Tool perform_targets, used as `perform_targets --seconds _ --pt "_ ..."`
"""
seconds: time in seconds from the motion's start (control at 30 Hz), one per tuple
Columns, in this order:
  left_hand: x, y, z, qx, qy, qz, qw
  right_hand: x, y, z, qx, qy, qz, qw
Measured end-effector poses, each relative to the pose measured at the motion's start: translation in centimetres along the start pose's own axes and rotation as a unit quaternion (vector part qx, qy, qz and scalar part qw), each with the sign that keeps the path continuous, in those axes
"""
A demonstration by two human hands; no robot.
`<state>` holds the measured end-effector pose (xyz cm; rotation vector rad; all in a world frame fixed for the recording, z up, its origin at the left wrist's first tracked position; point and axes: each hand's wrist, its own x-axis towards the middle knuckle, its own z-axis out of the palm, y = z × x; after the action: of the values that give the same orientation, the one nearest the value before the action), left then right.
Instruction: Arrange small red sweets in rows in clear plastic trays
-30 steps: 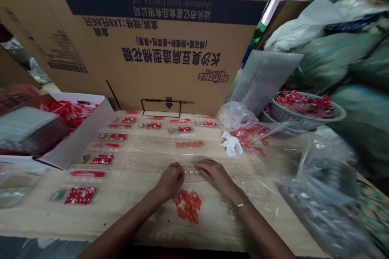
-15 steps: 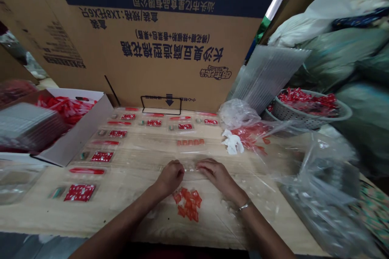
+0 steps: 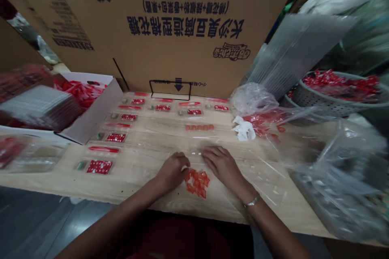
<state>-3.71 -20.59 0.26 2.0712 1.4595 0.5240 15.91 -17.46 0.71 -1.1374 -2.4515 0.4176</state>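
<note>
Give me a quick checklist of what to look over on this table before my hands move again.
Left hand and right hand pinching anything: cannot tell.
Small orange-red packets gathered in one pile between the hands: ok.
Row of orange packets lined up on the clear plastic tray: ok.
Loose red pieces kept inside the plastic bag: not ok, some lie on the wooden table.

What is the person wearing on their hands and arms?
The left hand and right hand are bare, no gloves, and the forearms show no sleeves. A thin silver-coloured bracelet circles the right wrist. A dark red garment shows at the bottom of the view.
</note>
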Motion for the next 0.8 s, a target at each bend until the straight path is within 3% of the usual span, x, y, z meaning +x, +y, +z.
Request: perform_targets --seconds 0.1,0.17,0.3,0.37,0.47,0.53,0.57,0.6,0.63,0.73,0.8 --pt "-1.8 0.4 0.5 0.011 -0.035 -0.010 0.999 -1.5 -2.1 0.5 0.065 -0.041 -0.014 0.997" --pt "-2.2 0.6 0.5 -0.002 -0.026 -0.030 0.999 -1.8 -3.1 0.8 0.106 -0.060 -0.017 0.992" --pt "-2.0 1.0 -0.7 -0.181 0.033 -0.083 0.979 -1.6 -4.0 1.1 0.247 0.001 0.060 0.967" --pt "-2.0 1.2 -1.3 -0.341 0.027 -0.113 0.933 -1.5 -4.3 1.3 0.357 0.010 0.122 0.926" --pt "-2.2 1.4 -1.5 -0.551 0.006 -0.180 0.815 -1.7 -5.0 1.9 0.472 0.012 0.173 0.865" --pt "-2.4 1.4 -1.2 -0.622 -0.005 -0.212 0.753 -2.2 -5.3 2.5 0.496 0.038 0.174 0.850" --pt "-2.4 1.4 -1.0 -0.634 -0.010 -0.214 0.743 -2.4 -5.4 2.8 0.496 0.054 0.170 0.850" --pt "-2.3 1.3 -0.8 -0.629 -0.015 -0.205 0.750 -2.5 -5.2 2.9 0.488 0.067 0.166 0.854" --pt "-2.1 1.2 -0.7 -0.602 -0.018 -0.185 0.777 -2.5 -4.8 2.8 0.471 0.078 0.160 0.864" --pt "-0.9 0.8 -0.6 -0.369 0.017 -0.069 0.927 -1.2 -2.6 1.7 0.331 0.085 0.106 0.934" --pt "0.2 0.2 -0.5 -0.156 0.024 0.016 0.987 0.6 -0.8 0.5 0.161 0.050 0.037 0.985"
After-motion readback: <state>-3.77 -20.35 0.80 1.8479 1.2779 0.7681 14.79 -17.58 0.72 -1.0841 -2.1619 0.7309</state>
